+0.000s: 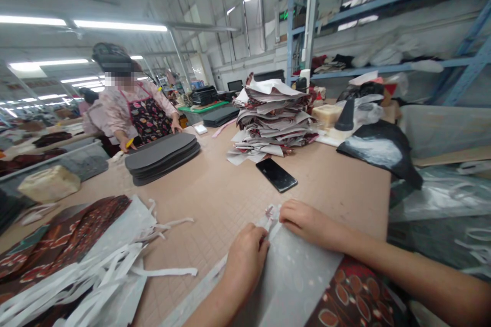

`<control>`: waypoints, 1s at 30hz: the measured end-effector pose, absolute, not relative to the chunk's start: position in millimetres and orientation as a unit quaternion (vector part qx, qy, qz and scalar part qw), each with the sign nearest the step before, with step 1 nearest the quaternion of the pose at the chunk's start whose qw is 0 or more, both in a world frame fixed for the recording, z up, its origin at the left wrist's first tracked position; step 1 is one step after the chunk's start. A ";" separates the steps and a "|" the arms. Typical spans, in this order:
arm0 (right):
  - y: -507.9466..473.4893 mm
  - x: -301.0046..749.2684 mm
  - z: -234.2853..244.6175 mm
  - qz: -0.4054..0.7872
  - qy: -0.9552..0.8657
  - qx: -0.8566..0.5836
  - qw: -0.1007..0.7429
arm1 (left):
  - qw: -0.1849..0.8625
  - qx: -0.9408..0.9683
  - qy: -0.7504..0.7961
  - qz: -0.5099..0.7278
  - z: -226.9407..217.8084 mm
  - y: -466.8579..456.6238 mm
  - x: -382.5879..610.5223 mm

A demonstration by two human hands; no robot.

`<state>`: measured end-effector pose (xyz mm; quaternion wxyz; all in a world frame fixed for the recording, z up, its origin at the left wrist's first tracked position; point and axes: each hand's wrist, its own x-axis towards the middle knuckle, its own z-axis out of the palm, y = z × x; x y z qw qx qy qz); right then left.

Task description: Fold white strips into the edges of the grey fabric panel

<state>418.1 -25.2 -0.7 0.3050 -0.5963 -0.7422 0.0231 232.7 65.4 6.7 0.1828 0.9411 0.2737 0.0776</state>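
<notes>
My left hand point(247, 258) is closed in a pinch on the left edge of a white backing sheet point(291, 281) that lies at the near edge of the table. My right hand point(307, 225) is curled over the sheet's far end, fingertips gripping it beside a small frayed scrap. A patterned dark red fabric piece point(353, 299) lies under the sheet's right side, below my right forearm. A black phone point(276, 174) rests flat on the table just beyond my hands.
A tall stack of cut fabric pieces point(272, 120) stands mid-table. Dark grey sole-shaped sheets point(161, 156) lie at left, where another person point(134, 110) leans on them. White trimmed strips and patterned pieces point(95, 250) pile at near left. Blue shelving point(383, 36) lines the right.
</notes>
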 end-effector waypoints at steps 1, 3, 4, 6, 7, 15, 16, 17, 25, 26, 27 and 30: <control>-26.5 417.4 -0.6 0.031 -0.753 -0.592 0.286 | 0.167 0.948 0.262 0.070 7.4 62.0 232.1; -27.7 416.4 0.0 0.039 -0.760 -0.591 0.269 | 0.123 0.963 0.236 0.048 8.5 53.3 230.8; -27.9 415.9 0.7 0.037 -0.759 -0.594 0.263 | 0.100 0.969 0.223 0.035 8.9 48.8 230.0; -28.8 414.9 3.0 0.032 -0.762 -0.602 0.234 | 0.055 0.978 0.200 0.006 9.1 41.4 227.6; -29.7 414.4 4.6 0.028 -0.769 -0.603 0.212 | 0.035 0.980 0.194 -0.007 9.2 38.9 225.7; -38.9 401.5 17.1 -0.014 -0.794 -0.598 0.106 | -0.003 0.972 0.230 -0.041 11.7 42.0 176.4; -39.4 399.0 18.5 -0.027 -0.795 -0.600 0.089 | 0.007 0.970 0.239 -0.043 10.8 43.4 165.7; -39.7 397.1 19.7 -0.042 -0.797 -0.598 0.069 | 0.016 0.968 0.245 -0.043 9.2 45.0 154.1; -28.6 396.8 16.1 -0.064 -0.795 -0.593 0.117 | 0.127 0.951 0.259 0.111 -7.4 60.4 83.1; -25.5 391.0 15.3 -0.065 -0.791 -0.594 0.134 | 0.141 0.947 0.262 0.121 -7.0 60.2 82.5; -22.6 383.1 14.7 -0.056 -0.791 -0.590 0.152 | 0.149 0.944 0.265 0.126 -6.4 59.2 83.5; -15.8 352.3 13.1 0.007 -0.817 -0.545 0.189 | 0.122 0.947 0.269 0.123 -6.2 53.2 90.0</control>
